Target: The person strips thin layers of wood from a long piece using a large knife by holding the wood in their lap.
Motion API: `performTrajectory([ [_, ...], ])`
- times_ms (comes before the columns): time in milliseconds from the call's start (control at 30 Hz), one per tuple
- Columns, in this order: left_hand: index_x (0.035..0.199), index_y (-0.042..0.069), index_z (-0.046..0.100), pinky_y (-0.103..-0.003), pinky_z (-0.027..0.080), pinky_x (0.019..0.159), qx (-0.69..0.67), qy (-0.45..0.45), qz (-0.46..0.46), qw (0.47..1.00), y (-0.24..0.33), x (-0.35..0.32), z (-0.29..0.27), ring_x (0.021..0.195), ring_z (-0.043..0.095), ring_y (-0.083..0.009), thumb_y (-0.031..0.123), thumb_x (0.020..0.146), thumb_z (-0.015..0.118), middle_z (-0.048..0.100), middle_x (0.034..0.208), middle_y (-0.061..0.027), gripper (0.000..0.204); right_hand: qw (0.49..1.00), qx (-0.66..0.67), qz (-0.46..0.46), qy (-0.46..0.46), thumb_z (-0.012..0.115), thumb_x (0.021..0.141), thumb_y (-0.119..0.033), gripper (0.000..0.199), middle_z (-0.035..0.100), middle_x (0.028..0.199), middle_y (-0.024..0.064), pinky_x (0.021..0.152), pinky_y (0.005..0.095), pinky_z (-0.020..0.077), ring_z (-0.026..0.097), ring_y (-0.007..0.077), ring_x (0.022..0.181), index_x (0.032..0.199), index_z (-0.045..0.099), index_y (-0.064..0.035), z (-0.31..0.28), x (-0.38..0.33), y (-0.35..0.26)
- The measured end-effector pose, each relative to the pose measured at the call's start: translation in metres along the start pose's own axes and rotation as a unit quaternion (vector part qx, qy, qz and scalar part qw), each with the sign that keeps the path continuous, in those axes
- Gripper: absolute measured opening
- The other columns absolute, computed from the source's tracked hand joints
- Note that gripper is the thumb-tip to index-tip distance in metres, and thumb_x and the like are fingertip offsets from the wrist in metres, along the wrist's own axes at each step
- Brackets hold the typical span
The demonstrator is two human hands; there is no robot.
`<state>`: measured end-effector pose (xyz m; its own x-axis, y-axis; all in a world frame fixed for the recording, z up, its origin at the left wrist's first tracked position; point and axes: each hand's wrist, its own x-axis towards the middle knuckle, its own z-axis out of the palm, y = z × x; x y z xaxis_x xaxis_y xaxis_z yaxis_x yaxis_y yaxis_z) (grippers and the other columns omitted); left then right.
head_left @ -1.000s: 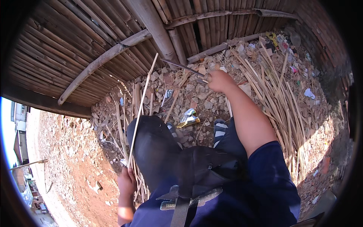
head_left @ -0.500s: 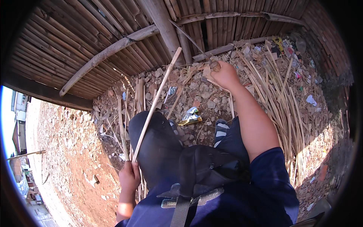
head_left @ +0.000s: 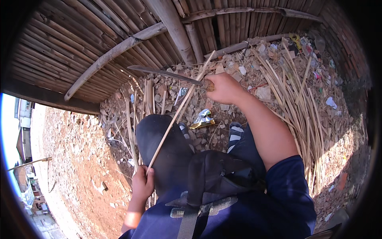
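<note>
My left hand (head_left: 142, 184) grips the low end of a long thin bamboo strip (head_left: 180, 111), which slants up to the right toward the fence. My right hand (head_left: 225, 87) is closed on the handle of a long knife (head_left: 167, 73), whose blade points left and lies across the strip near its upper end. Both hands work above my knees, which are in dark trousers (head_left: 167, 159). A dark strapped bag (head_left: 217, 179) rests on my lap.
A bamboo fence with round poles (head_left: 115, 49) stands ahead. A heap of split bamboo strips (head_left: 306, 111) lies to the right on stony, littered ground. Short cut strips (head_left: 148, 97) and a crumpled foil wrapper (head_left: 203, 118) lie ahead. Red earth (head_left: 75, 159) spreads to the left.
My right hand has swung left and toward me with the knife, bringing the blade across the strip. The strip's upper end has tilted farther to the right.
</note>
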<state>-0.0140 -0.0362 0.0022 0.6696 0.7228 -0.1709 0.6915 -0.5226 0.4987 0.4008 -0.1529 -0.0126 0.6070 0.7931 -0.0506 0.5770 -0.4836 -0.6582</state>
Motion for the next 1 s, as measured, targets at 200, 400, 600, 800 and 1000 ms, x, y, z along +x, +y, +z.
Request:
performTrajectory([
  [200, 0.084, 0.002, 0.054, -0.053, 0.044, 0.057, 0.031, 0.000, 0.007, 1.000, -0.021, 0.000, 0.009, 0.064, 0.060, -0.0483, 0.033, 0.104, 0.051, 0.058, 0.064, -0.0241, 0.037, 0.983, -0.094, -0.090, -0.130, 0.070, 0.071, -0.021, 0.042, 0.071, 0.094, 0.0209, 0.083, 0.0484, 0.0545, 0.067, 0.0405, 0.093, 0.111, 0.071, -0.0097, 0.025, -0.013, -0.024],
  [400, 0.085, 0.000, 0.052, -0.054, 0.043, 0.059, 0.077, -0.028, 0.002, 0.997, -0.014, 0.005, 0.007, 0.069, 0.059, -0.0507, 0.034, 0.107, 0.043, 0.058, 0.069, -0.0273, 0.042, 0.996, -0.024, -0.068, -0.049, 0.070, 0.071, -0.021, 0.039, 0.071, 0.094, 0.0205, 0.083, 0.0502, 0.0548, 0.068, 0.0399, 0.094, 0.109, 0.072, -0.0145, 0.033, -0.005, -0.011],
  [600, 0.081, 0.002, 0.051, -0.054, 0.043, 0.056, 0.044, -0.006, 0.035, 0.998, -0.031, 0.008, 0.016, 0.064, 0.058, -0.0494, 0.032, 0.106, 0.046, 0.057, 0.064, -0.0253, 0.039, 0.972, -0.134, -0.104, -0.164, 0.068, 0.072, -0.018, 0.044, 0.072, 0.099, 0.0203, 0.086, 0.0472, 0.0552, 0.069, 0.0363, 0.097, 0.115, 0.070, -0.0110, 0.043, -0.008, -0.031],
  [800, 0.082, 0.002, 0.052, -0.054, 0.043, 0.056, 0.068, -0.002, 0.030, 0.997, -0.025, 0.008, 0.013, 0.064, 0.059, -0.0483, 0.032, 0.105, 0.048, 0.058, 0.064, -0.0248, 0.038, 0.996, 0.022, 0.009, -0.087, 0.070, 0.072, -0.020, 0.036, 0.071, 0.089, 0.0208, 0.082, 0.0434, 0.0553, 0.070, 0.0380, 0.087, 0.105, 0.070, -0.0057, 0.040, 0.014, 0.001],
  [1000, 0.083, 0.002, 0.051, -0.055, 0.044, 0.055, 0.062, 0.008, 0.037, 0.997, -0.030, 0.008, 0.021, 0.064, 0.059, -0.0491, 0.033, 0.104, 0.050, 0.058, 0.064, -0.0247, 0.037, 0.988, -0.085, -0.049, -0.123, 0.068, 0.074, -0.019, 0.034, 0.071, 0.099, 0.0203, 0.088, 0.0477, 0.0541, 0.068, 0.0385, 0.097, 0.106, 0.071, -0.0070, 0.032, 0.008, 0.012],
])
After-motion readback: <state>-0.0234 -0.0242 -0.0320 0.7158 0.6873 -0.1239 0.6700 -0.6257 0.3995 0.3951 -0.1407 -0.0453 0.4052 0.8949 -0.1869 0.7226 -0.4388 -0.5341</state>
